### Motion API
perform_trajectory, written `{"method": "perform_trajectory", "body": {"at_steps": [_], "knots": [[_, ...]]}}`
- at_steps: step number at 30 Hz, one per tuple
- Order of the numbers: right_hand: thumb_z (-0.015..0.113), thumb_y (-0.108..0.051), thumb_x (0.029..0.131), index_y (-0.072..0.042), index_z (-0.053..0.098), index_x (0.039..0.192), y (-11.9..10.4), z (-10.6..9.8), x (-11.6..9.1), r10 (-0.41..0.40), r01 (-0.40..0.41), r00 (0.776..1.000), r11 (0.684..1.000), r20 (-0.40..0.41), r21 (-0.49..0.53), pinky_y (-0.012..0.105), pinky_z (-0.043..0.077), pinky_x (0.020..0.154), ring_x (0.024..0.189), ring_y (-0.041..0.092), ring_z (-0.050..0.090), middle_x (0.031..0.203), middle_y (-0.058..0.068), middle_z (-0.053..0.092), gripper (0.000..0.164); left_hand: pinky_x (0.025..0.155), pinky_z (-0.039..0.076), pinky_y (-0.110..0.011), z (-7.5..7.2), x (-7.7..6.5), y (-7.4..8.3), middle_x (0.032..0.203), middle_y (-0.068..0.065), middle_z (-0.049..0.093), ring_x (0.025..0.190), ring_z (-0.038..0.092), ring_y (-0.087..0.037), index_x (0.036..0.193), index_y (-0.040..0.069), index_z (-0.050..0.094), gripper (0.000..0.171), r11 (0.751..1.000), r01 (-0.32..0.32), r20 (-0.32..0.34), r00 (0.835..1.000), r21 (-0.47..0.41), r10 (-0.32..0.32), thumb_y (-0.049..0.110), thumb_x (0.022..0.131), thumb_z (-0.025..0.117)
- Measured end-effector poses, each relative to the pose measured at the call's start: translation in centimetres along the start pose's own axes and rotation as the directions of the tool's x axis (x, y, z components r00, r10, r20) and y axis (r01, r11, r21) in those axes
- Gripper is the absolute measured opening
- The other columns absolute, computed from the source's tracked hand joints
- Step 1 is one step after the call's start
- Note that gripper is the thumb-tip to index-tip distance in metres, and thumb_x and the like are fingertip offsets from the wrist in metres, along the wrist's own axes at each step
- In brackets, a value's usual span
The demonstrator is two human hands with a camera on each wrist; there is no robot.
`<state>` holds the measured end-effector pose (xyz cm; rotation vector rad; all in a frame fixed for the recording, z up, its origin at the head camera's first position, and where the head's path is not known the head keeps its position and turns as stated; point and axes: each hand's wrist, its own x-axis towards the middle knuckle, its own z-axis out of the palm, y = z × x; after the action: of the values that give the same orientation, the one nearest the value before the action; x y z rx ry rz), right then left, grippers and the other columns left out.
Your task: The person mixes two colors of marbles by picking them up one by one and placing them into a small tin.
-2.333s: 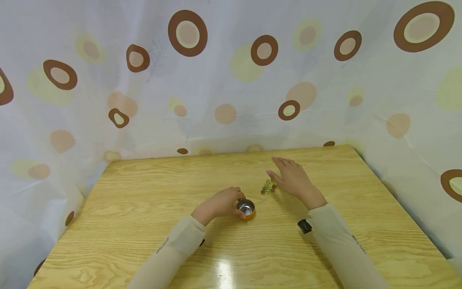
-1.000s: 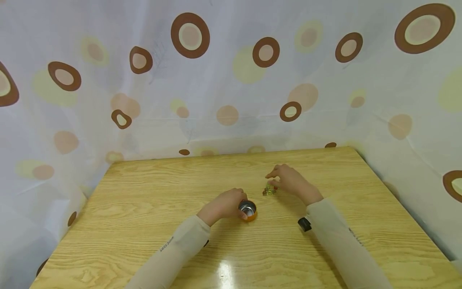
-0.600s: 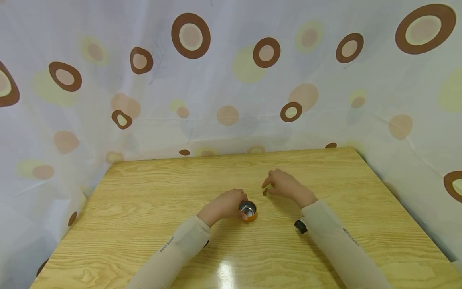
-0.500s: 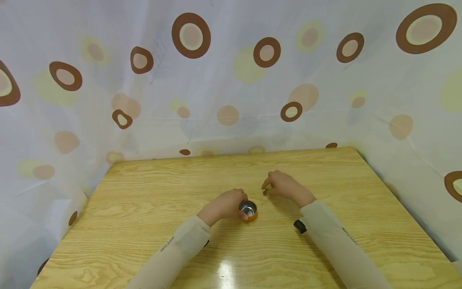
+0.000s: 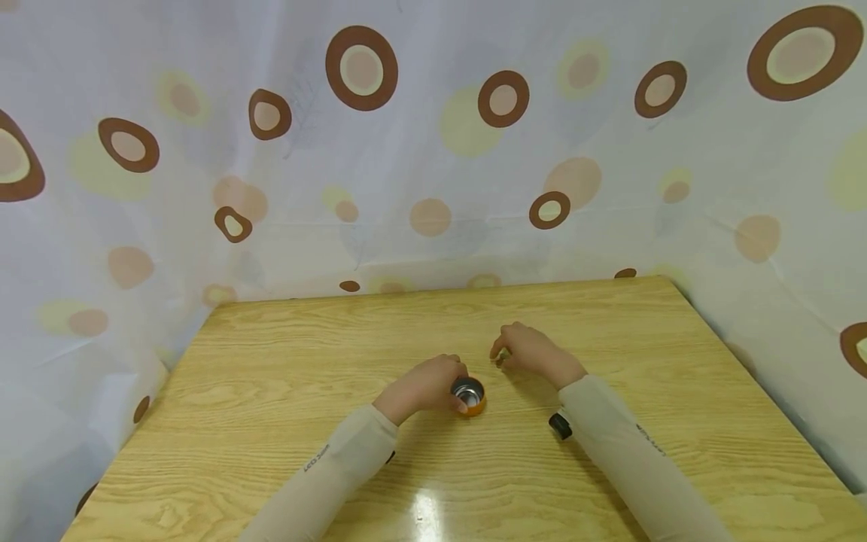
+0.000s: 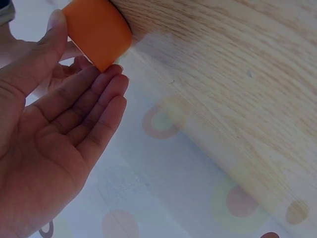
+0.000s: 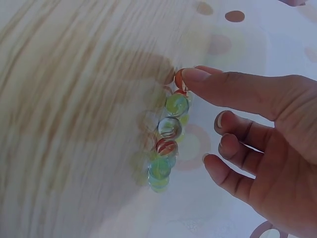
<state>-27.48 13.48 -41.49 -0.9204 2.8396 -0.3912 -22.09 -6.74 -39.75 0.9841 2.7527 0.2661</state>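
Note:
An orange cup (image 5: 477, 409) with a shiny metal inside stands upright on the table. My left hand (image 5: 428, 386) grips it from the left; in the left wrist view, the thumb lies against the orange wall (image 6: 96, 32) with fingertips touching its rim. To the right and farther back, my right hand (image 5: 531, 352) reaches down over a cluster of glass marbles (image 7: 170, 128), green, clear and red-swirled. Its thumb and forefinger pinch a reddish marble (image 7: 180, 80) at the cluster's end, while the other fingers stay loosely bent. In the head view, the hand hides most marbles.
The wooden table (image 5: 305, 339) ends at the back against a pale curtain (image 5: 379, 165) printed with brown, yellow and peach rings, which also closes off both sides. A black wrist device (image 5: 560, 426) hangs under the right sleeve.
My right hand has come down and towards the front left, from stretched fingers above the marbles to thumb and forefinger on one. My left hand keeps its hold on the cup.

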Motion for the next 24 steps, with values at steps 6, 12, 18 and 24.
{"method": "perform_trajectory", "body": {"at_steps": [6,12,18,24], "knots": [[0.067,-0.002,0.073,-0.013,0.071,0.085,0.4,0.4,0.5,-0.023,0.023,1.0,1.0,-0.004,-0.01,0.031,0.04,0.067,0.076,0.017,0.046,0.084,0.002,0.052,0.016,0.067,0.042,-0.021,0.0,0.0,0.1,0.092,-0.002,0.056,0.079,0.05,-0.01,0.097,0.006,0.062,0.038,1.0,0.003,0.001,1.0,-0.004,-0.003,0.03,0.07,0.073],[0.068,-0.002,0.072,-0.013,0.071,0.078,0.3,0.5,0.6,-0.049,0.048,0.998,0.999,-0.025,-0.011,0.029,0.04,0.062,0.07,0.014,0.045,0.079,0.001,0.054,0.013,0.067,0.042,-0.021,0.0,0.0,0.1,0.092,-0.001,0.056,0.079,0.05,-0.01,0.097,0.006,0.062,0.037,1.0,-0.002,-0.003,1.0,0.001,0.002,0.03,0.071,0.073],[0.066,-0.008,0.077,-0.011,0.071,0.086,-0.4,0.2,0.5,-0.086,0.083,0.995,0.995,-0.059,-0.047,0.03,0.041,0.064,0.071,0.015,0.045,0.082,0.004,0.053,0.01,0.067,0.042,-0.021,0.1,0.0,-0.1,0.092,-0.002,0.056,0.079,0.05,-0.01,0.098,0.006,0.062,0.038,1.0,0.002,0.001,1.0,-0.008,-0.002,0.03,0.071,0.073],[0.067,-0.017,0.079,-0.013,0.069,0.088,-1.6,-0.4,-0.1,-0.093,0.091,0.993,0.996,-0.074,-0.022,0.028,0.036,0.062,0.069,0.014,0.04,0.078,0.003,0.05,0.01,0.067,0.042,-0.02,0.2,0.1,-0.3,0.094,-0.002,0.056,0.08,0.05,-0.01,0.101,0.006,0.061,0.041,1.0,0.008,0.008,1.0,-0.03,-0.008,0.031,0.071,0.072]]}}
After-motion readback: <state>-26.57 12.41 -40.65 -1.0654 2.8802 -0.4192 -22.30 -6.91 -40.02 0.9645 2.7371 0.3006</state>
